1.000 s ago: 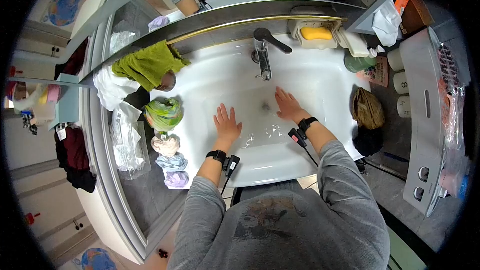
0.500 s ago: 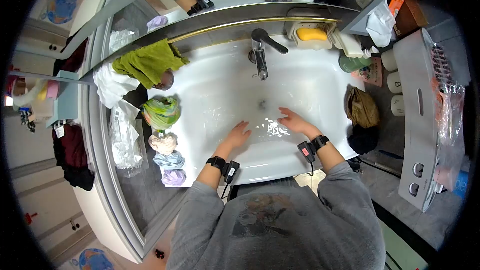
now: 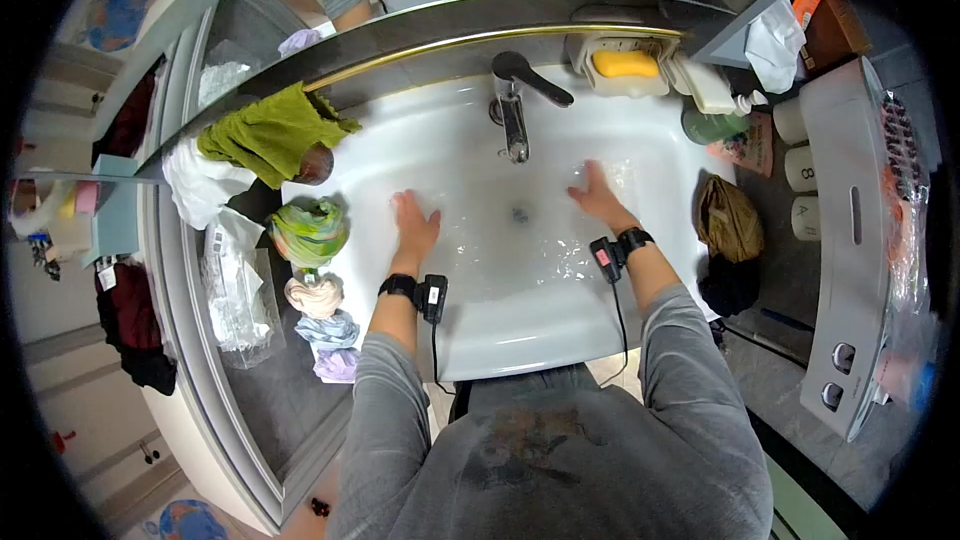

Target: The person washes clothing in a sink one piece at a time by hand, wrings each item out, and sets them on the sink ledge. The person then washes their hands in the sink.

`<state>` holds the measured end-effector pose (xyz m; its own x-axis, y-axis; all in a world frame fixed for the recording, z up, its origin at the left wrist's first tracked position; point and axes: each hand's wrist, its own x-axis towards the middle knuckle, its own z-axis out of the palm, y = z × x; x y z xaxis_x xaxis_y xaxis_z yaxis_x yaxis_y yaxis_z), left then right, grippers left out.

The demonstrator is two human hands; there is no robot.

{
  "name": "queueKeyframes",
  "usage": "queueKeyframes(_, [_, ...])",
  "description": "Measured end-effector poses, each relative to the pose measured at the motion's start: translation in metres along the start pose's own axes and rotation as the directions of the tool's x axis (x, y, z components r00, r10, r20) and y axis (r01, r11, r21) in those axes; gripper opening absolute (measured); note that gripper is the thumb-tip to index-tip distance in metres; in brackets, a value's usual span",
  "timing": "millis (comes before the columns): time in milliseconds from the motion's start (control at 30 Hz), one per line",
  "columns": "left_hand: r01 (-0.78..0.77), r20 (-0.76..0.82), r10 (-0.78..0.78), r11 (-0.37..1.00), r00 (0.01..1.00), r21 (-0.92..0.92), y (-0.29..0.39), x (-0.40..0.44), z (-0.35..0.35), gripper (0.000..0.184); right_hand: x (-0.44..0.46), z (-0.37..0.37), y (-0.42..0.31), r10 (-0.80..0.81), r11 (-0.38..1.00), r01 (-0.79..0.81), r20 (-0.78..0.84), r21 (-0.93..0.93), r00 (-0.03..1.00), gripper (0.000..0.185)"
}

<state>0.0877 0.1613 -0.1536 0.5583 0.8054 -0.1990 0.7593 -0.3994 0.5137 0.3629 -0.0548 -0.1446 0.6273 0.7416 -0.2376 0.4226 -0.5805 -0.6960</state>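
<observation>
Both hands are over a white washbasin with shallow, rippling water in it. On the basin's left side, my left hand has its fingers stretched out and thumb apart, holding nothing. My right hand is to the right of the drain, its fingers spread and also empty. Whether the fingertips touch the water or the basin wall is hard to tell. Behind the drain stands a chrome tap with a dark lever turned to the right.
Along the left rim sit a green towel, a green patterned cloth bundle and several small folded cloths. A yellow soap bar rests in a dish at the back. On the right are a green bottle and a brown cloth.
My hands have moved apart and farther toward the back: the left one to the left side, the right one slightly right. Glints on the water have spread out. The camera view has shifted slightly.
</observation>
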Motion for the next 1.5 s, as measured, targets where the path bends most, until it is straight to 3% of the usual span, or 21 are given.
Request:
queueKeyframes(33, [0.002, 0.005, -0.002, 1.000, 1.000, 0.001, 0.001, 0.003, 0.006, 0.066, -0.003, 0.006, -0.013, 0.005, 1.000, -0.005, 0.003, 0.000, 1.000, 0.062])
queueKeyframes(100, [-0.011, 0.310, 0.108, 0.954, 0.945, -0.299, 0.010, 0.003, 0.017, 0.064, -0.017, 0.006, -0.050, -0.057, 0.994, 0.029, 0.267, 0.110, 0.962, 0.059])
queueKeyframes(233, [-0.097, 0.457, 0.280, 0.918, 0.844, -0.384, 0.047, -0.038, 0.004, 0.062, -0.053, -0.002, -0.075, -0.117, 0.972, 0.019, 0.410, 0.235, 0.905, 0.057])
queueKeyframes(300, [-0.197, 0.420, 0.171, 0.980, 0.891, 0.020, 0.048, -0.063, -0.005, 0.063, -0.071, -0.014, -0.058, -0.134, 0.990, 0.138, 0.247, -0.002, 0.960, 0.056])
queueKeyframes(367, [-0.066, 0.318, -0.004, 0.976, 0.948, 0.209, 0.032, -0.087, -0.011, 0.064, -0.086, -0.019, -0.018, 0.024, 0.991, -0.022, 0.014, -0.133, 1.000, 0.057])
queueKeyframes(433, [0.088, 0.179, -0.165, 0.923, 0.970, 0.374, 0.016, -0.108, -0.013, 0.066, -0.104, -0.033, 0.005, 0.339, 0.892, -0.306, 0.041, -0.333, 0.940, 0.066])
queueKeyframes(500, [0.254, 0.267, -0.338, 0.918, 0.902, 0.305, 0.006, -0.126, -0.017, 0.069, -0.124, -0.029, 0.016, 0.390, 0.883, -0.339, 0.103, -0.326, 0.915, 0.068])
queueKeyframes(633, [0.305, 0.520, -0.314, 0.946, 0.794, 0.107, 0.018, -0.140, -0.001, 0.068, -0.133, -0.005, -0.002, 0.318, 0.945, -0.277, 0.294, -0.174, 0.901, 0.069])
queueKeyframes(667, [0.316, 0.643, -0.170, 0.941, 0.747, -0.117, 0.014, -0.141, 0.013, 0.064, -0.135, 0.000, -0.017, 0.316, 0.946, -0.274, 0.291, -0.174, 0.903, 0.069])
queueKeyframes(700, [0.343, 0.721, 0.001, 0.879, 0.692, -0.331, 0.012, -0.142, 0.023, 0.061, -0.139, -0.001, -0.040, 0.265, 0.949, -0.308, 0.357, 0.069, 0.896, 0.067])
queueKeyframes(733, [0.340, 0.720, 0.003, 0.880, 0.694, -0.331, 0.029, -0.144, 0.008, 0.061, -0.142, -0.001, -0.053, 0.199, 0.890, -0.339, 0.409, 0.306, 0.891, 0.065])
queueKeyframes(800, [0.036, 0.499, 0.160, 0.932, 0.852, -0.361, 0.055, -0.145, -0.021, 0.052, -0.141, 0.001, -0.056, 0.094, 0.923, -0.184, 0.267, 0.338, 0.959, 0.062])
queueKeyframes(833, [0.035, 0.497, 0.160, 0.932, 0.853, -0.360, 0.053, -0.142, -0.024, 0.052, -0.140, 0.002, -0.057, -0.018, 0.939, -0.025, 0.123, 0.344, 0.992, 0.059])
queueKeyframes(967, [-0.052, 0.376, 0.102, 0.989, 0.921, -0.141, 0.010, -0.141, -0.031, 0.044, -0.147, -0.022, -0.024, 0.022, 0.971, -0.031, 0.040, 0.236, 0.999, 0.049])
queueKeyframes(1033, [-0.051, 0.340, 0.043, 0.999, 0.939, 0.014, -0.007, -0.147, -0.036, 0.043, -0.158, -0.035, -0.015, 0.191, 0.935, -0.166, 0.050, -0.314, 0.980, 0.043])
queueKeyframes(1100, [-0.051, 0.309, -0.073, 0.926, 0.948, 0.375, -0.022, -0.157, -0.039, 0.040, -0.162, -0.045, -0.020, 0.328, 0.863, -0.219, 0.175, -0.456, 0.928, 0.042])
queueKeyframes(1167, [-0.124, 0.292, 0.024, 0.936, 0.956, 0.330, -0.027, -0.164, -0.034, 0.038, -0.168, -0.044, -0.020, 0.469, 0.768, -0.239, 0.268, -0.595, 0.841, 0.041])
queueKeyframes(1233, [-0.053, 0.293, -0.018, 0.971, 0.956, 0.232, -0.007, -0.174, -0.043, 0.035, -0.178, -0.027, -0.017, 0.188, 0.940, -0.147, 0.106, -0.309, 0.976, 0.042])
queueKeyframes(1267, [-0.051, 0.293, -0.020, 0.971, 0.956, 0.232, -0.001, -0.176, -0.046, 0.035, -0.178, -0.024, -0.021, 0.188, 0.940, -0.146, 0.108, -0.309, 0.976, 0.042])
queueKeyframes(1333, [-0.002, 0.370, -0.041, 0.993, 0.928, 0.116, 0.007, -0.176, -0.050, 0.032, -0.175, -0.025, -0.040, 0.218, 0.938, -0.096, 0.354, -0.333, 0.909, 0.042])
queueKeyframes(1500, [-0.030, 0.366, -0.021, 0.990, 0.930, 0.134, 0.001, -0.174, -0.046, 0.031, -0.163, -0.015, -0.044, 0.269, 0.930, -0.125, 0.409, -0.345, 0.872, 0.039])
